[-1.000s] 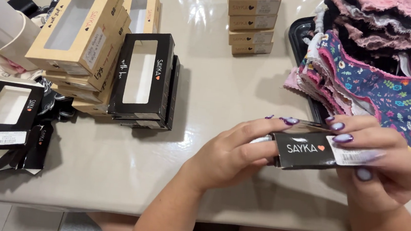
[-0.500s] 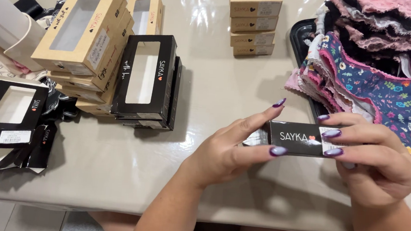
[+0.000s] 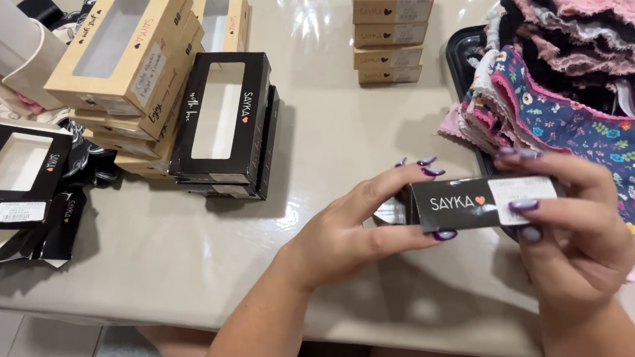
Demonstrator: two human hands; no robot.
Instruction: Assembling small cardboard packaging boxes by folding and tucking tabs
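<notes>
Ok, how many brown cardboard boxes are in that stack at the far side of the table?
4. The brown cardboard boxes lie one atop another at the table's far edge, the top one cut off by the frame. More may sit above, out of view.

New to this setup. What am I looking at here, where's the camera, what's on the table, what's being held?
There is no machine: a person works with two bare hands. The one picture comes from a camera worn on the person's head, looking down.

The left hand and right hand together hold a small black box edge-on, above the beige table.

On the table: a leaning stack of brown window boxes, black window boxes beside it, more black boxes at the left edge, and a neat stack of brown boxes at the back. On the right, a dark tray holds a pile of patterned, lace-trimmed fabric pieces.
</notes>
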